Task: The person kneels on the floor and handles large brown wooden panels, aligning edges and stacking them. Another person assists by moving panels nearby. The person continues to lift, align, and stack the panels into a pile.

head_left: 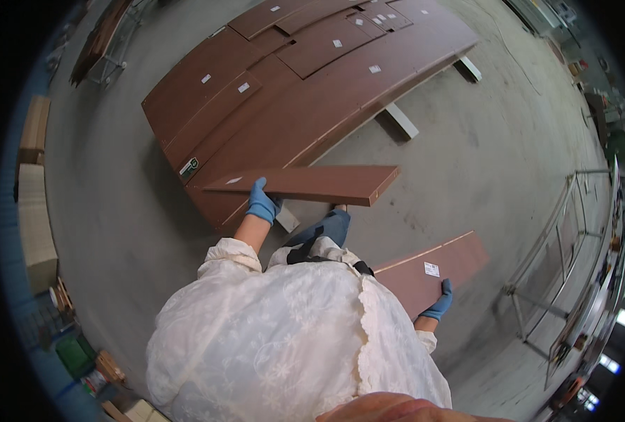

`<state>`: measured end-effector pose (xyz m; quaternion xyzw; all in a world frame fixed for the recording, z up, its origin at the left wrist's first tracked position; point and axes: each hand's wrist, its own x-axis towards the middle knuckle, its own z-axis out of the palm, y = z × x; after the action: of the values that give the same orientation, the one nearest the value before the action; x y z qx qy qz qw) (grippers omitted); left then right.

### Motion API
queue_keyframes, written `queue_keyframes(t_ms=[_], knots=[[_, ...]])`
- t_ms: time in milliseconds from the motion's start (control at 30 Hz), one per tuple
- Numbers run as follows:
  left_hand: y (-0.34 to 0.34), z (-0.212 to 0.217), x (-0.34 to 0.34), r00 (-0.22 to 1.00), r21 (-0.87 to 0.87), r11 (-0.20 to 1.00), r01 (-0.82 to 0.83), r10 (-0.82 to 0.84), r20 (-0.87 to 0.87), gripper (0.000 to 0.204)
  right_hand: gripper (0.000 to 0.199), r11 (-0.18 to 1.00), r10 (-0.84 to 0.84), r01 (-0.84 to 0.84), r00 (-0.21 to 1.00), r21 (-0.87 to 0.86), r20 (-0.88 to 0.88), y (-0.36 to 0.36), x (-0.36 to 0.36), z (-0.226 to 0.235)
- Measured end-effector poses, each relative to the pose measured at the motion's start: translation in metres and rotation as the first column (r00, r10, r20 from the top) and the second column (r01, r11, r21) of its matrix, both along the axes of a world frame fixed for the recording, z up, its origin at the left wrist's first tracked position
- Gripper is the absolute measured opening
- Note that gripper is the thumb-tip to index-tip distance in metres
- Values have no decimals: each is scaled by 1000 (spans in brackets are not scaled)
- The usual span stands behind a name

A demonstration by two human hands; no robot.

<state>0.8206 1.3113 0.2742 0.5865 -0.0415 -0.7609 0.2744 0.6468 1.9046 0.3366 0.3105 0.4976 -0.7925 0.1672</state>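
My left hand (262, 202), in a blue glove, grips the near edge of a long brown board (326, 181). That board lies partly over the corner of a large layer of brown panels (295, 116), its right end sticking out over the floor. Whether it rests on the panels or is held just above them I cannot tell. At my right side, my right hand (440, 301), gloved in blue too, is closed on the edge of a second brown board (460, 258), which carries a white label (431, 269). My sleeve partly hides this board's near end.
Pale beams (400, 121) stick out from beneath the panels at floor height. A metal frame rack (559, 253) stands to the right, and a wheeled cart (108, 53) with brown boards at the far left. Beige stacks (36, 225) and a green bin (75, 356) line the left side.
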Motion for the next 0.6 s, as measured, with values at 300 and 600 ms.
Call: queue_keyframes(t_ms=[300,600], knots=[[-19,-4,-129,985,-13,990,-139,139,106,31,50,966,202,-202,979,-164,-16,-94,-225,17],[-26,14,-232,952,-89,948,-306,304,-28,53,39,912,406,-405,914,-70,11,-177,-461,-6]])
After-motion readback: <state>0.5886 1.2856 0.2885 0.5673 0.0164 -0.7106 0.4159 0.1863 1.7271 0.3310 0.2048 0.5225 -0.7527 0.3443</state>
